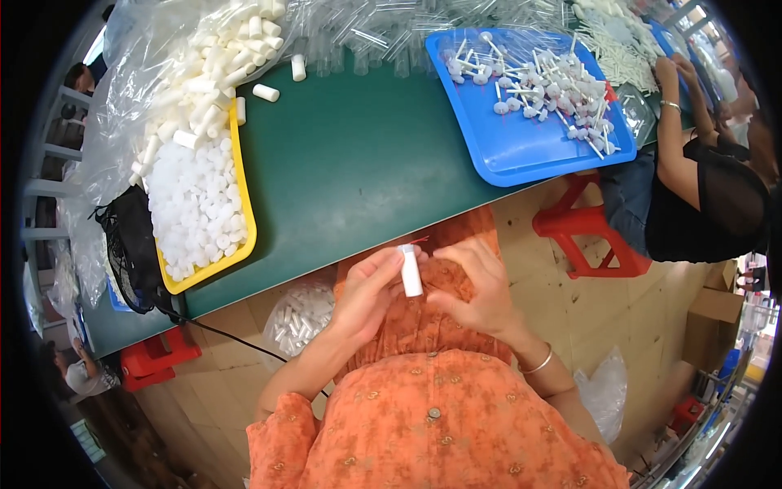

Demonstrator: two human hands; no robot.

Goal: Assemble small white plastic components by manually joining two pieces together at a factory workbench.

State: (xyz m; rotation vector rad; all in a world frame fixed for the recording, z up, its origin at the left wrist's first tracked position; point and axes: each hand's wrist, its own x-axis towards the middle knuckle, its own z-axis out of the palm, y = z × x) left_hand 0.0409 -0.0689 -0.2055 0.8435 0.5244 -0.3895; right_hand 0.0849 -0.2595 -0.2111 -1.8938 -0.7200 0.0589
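We hold a small white plastic tube upright over our lap, just short of the near edge of the long green worktable. Our left hand curls around the tube from the left, thumb and fingers closed on its side; our right hand meets it from the right, fingers bent toward its upper end, though we cannot tell how firmly they grip. A thin metal bangle circles our right wrist, and our orange patterned dress fills the space nearest us.

Below the table's near edge, to the left of our lap, a clear plastic bag of white tubes sits on the tiled floor. A black cable runs across the floor beside it, and a red plastic stool stands under the table's left end.

On the table's left side lies a yellow rectangular tray heaped with small white round caps. Beyond it, a clear bag spills white cylindrical pieces. On the table's right side rests a blue plastic tray scattered with white stemmed stoppers. At the table's far edge, clear tubes lie in a pile.

At the table's right end, another person in black sits on a second red stool, reaching toward the table.
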